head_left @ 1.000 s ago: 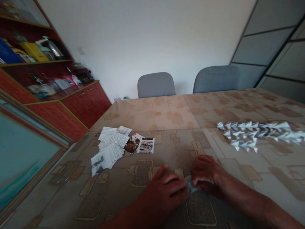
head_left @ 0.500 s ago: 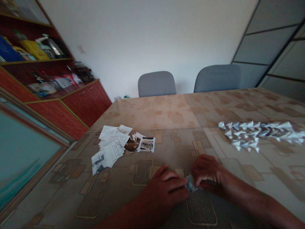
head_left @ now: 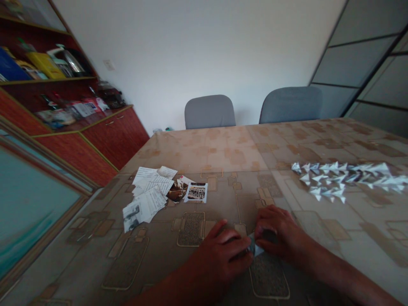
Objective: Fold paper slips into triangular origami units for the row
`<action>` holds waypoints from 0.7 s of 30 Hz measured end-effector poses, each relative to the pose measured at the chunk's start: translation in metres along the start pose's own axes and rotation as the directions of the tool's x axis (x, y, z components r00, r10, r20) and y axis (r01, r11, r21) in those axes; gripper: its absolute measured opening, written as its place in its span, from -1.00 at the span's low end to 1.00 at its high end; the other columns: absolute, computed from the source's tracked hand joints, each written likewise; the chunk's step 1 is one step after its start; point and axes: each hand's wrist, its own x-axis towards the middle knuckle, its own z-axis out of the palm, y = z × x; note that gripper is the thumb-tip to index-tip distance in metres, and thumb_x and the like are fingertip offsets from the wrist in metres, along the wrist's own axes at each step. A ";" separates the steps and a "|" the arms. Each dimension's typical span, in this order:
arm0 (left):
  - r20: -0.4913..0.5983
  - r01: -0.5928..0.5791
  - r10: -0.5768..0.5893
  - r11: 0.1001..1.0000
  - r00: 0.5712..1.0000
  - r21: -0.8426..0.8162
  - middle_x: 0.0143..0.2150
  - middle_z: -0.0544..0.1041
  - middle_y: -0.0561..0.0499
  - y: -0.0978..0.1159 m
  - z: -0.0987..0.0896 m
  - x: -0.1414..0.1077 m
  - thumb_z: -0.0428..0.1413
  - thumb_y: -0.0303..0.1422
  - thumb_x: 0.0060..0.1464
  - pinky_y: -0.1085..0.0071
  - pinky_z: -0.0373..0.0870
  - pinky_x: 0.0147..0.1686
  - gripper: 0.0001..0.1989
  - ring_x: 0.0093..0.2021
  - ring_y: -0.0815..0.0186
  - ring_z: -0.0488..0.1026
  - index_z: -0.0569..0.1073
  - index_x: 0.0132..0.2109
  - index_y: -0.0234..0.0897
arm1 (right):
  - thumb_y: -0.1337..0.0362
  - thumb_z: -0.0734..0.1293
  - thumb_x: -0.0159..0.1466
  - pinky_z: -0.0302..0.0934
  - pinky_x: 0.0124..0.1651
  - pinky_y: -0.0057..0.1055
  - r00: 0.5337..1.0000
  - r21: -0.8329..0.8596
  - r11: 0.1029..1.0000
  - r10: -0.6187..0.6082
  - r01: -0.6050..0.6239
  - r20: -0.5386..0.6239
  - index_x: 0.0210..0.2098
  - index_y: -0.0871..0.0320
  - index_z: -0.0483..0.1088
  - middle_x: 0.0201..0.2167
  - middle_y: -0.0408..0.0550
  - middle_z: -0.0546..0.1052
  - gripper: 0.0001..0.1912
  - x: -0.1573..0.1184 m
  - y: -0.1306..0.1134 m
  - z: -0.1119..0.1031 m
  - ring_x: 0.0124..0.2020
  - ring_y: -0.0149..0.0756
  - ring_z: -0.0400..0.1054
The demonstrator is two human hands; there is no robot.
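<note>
A small piece of paper (head_left: pixel 259 250), folded and pale, lies on the patterned tablecloth (head_left: pixel 153 263) between my two hands. My left hand (head_left: pixel 228 248) presses its fingertips on the paper's left side. On the other side, my right hand (head_left: pixel 276 229) pinches the paper's right edge, fingers curled. Much of the paper is hidden under my fingers. Loose cut paper pieces (head_left: pixel 149 193), printed with text and pictures, lie in a heap to the left. Several folded paper shapes (head_left: pixel 334 174) with pointed tips stand in rows at the right.
Two grey chairs (head_left: pixel 210 111) stand at the table's far side, against a white wall. A red-brown cabinet (head_left: pixel 108 136) with shelves holding a kettle (head_left: pixel 73 61) and other goods is at the left. Panelled doors (head_left: pixel 360 55) are at the back right.
My right hand has shifted slightly left and its fingers have curled closer on the paper's edge. The visible part of the paper looks whiter and smaller. My left hand stays nearly in place.
</note>
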 end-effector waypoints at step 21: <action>0.036 0.013 -0.014 1.000 0.999 0.011 0.03 0.49 -0.06 0.006 0.001 -0.001 -0.06 -0.33 0.31 0.09 0.08 0.20 -0.70 -0.02 0.24 0.37 0.33 0.14 -0.20 | 0.47 0.46 0.05 0.10 -0.14 -0.29 0.998 -0.018 0.999 0.050 -0.051 -0.025 -0.51 0.09 0.50 -0.42 -0.14 0.47 -0.85 -0.001 -0.001 0.003 -0.24 -0.22 0.31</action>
